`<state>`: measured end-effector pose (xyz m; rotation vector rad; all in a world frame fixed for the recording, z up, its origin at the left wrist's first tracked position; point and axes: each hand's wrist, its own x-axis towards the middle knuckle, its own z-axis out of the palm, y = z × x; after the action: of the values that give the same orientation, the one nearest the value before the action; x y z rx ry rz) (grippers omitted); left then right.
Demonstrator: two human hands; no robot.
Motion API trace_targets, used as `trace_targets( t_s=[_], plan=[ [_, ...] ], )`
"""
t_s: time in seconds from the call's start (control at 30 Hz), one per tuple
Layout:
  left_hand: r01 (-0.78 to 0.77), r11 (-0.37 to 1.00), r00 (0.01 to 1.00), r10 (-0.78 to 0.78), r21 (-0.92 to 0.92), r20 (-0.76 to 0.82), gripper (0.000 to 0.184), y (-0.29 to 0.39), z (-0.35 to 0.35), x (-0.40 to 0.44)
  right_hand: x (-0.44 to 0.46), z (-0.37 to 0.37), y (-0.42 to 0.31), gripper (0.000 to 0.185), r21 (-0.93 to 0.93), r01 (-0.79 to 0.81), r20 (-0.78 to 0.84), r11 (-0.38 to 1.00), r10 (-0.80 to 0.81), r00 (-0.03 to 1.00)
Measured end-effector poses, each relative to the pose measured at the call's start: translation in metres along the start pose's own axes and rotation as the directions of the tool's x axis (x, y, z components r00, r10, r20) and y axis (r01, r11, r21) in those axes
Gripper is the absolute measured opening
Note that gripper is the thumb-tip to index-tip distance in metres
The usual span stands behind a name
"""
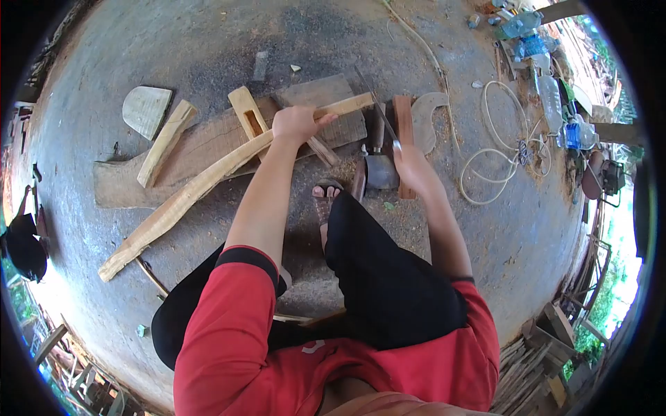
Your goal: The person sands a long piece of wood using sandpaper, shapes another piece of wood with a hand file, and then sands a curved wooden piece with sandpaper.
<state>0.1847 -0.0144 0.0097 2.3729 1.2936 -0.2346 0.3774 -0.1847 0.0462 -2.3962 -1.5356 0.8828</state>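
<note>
My left hand (297, 126) is closed around a long, slightly curved pale wooden bar (177, 206), near its upper right end. My right hand (418, 170) grips the lower end of a long thin-bladed tool (386, 119). Its dark, narrow blade slants up and left, crossing just by the bar's squared end; whether it touches the wood I cannot tell. The handle is hidden in my fist. Under the bar lies a wide weathered plank (125, 182). A slotted wooden block (243, 109) and a plain pale block (165, 144) rest on the plank.
Right of the plank are a dark metal-headed tool (381, 172), a reddish wooden strip (404, 114) and a curved flat piece (428, 119). A rounded pale board (146, 111) lies left. Coiled hose (491, 177) and plastic bottles (548, 97) are far right. My sandalled foot (326, 191) is close by.
</note>
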Motion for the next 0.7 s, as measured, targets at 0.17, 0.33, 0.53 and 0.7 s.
trace_targets(
  t_s=[0.17, 0.33, 0.53, 0.7],
  plan=[
    [-0.004, 1.000, 0.999, 0.005, -0.027, 0.034, 0.066, -0.002, 0.001, 0.001, -0.036, -0.022, -0.006, 0.034, 0.003, -0.109, 0.061, 0.994, 0.109, 0.992],
    [-0.039, 0.999, 0.998, 0.037, -0.038, -0.041, 0.066, -0.004, 0.000, 0.002, 0.028, 0.002, -0.008, 0.037, 0.037, 0.002, -0.040, 0.999, -0.001, 0.999],
    [-0.015, 0.999, 1.000, 0.014, -0.049, -0.023, 0.066, -0.003, -0.003, 0.001, 0.091, 0.015, -0.026, 0.037, -0.030, 0.018, -0.108, 0.999, -0.021, 0.994],
    [-0.031, 0.998, 0.999, 0.029, -0.051, -0.038, 0.069, -0.006, 0.005, 0.003, 0.013, 0.023, 0.002, 0.036, 0.025, 0.033, -0.141, 0.999, -0.029, 0.990]
  ],
)
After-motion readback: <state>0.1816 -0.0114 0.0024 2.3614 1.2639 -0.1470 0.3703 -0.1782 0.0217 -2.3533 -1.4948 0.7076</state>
